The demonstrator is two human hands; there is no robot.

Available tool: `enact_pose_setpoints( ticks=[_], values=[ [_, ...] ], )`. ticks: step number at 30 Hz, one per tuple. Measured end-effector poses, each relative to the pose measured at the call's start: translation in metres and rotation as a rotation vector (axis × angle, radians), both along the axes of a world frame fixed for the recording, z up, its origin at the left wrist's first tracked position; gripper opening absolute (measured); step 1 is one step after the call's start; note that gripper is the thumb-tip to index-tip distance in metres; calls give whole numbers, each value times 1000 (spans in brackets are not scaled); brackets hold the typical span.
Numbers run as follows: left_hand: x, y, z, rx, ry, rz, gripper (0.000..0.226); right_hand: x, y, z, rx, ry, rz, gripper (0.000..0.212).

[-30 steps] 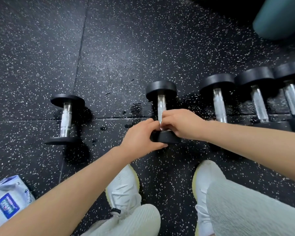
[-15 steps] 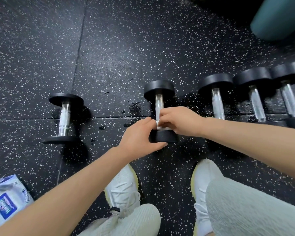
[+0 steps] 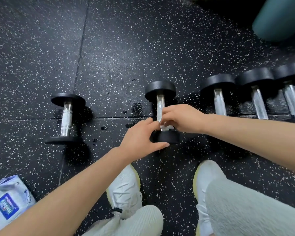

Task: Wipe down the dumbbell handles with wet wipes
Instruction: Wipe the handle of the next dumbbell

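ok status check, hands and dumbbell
Left hand grips near head of dumbbell. Right hand pinches wipe against near end of handle. Nothing blocking; wipes pack lies off to the left.

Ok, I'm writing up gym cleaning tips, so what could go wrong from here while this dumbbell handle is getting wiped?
The dumbbell lies on round ends; only the left hand holds its near end, so it might roll toward the shoes. The wipe is bunched under the right hand near one end, so the far handle may get missed. Wet patches on the floor beside it could be slippery.
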State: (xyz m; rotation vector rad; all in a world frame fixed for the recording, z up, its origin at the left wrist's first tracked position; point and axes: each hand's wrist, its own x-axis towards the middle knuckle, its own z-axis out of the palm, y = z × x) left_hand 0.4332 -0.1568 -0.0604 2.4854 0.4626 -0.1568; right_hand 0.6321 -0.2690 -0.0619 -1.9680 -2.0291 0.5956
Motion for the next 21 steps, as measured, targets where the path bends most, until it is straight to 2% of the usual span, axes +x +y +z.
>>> enact_pose_setpoints(
  ticks=[4,8,12,14,16,19,21],
  values=[
    [-1,0,1,-45,-2,24,43,5,23,-4,104,-95,-143,24],
    [-3,1,3,-63,-28,40,44,-1,29,-14,130,-174,-297,15],
    [-6,3,1,-23,-12,36,44,-19,0,-13,92,-131,-70,24],
    [-7,6,0,4,-2,30,46,-18,-1,-10,54,-168,-19,30],
    [-8,8,2,25,-5,24,45,-10,15,-10,53,-222,-106,34],
    [-9,9,5,38,-8,23,45,-5,46,-10,82,-265,-329,18],
    [-10,10,5,41,-6,25,44,-10,52,-11,93,-270,-392,14]
  ],
)
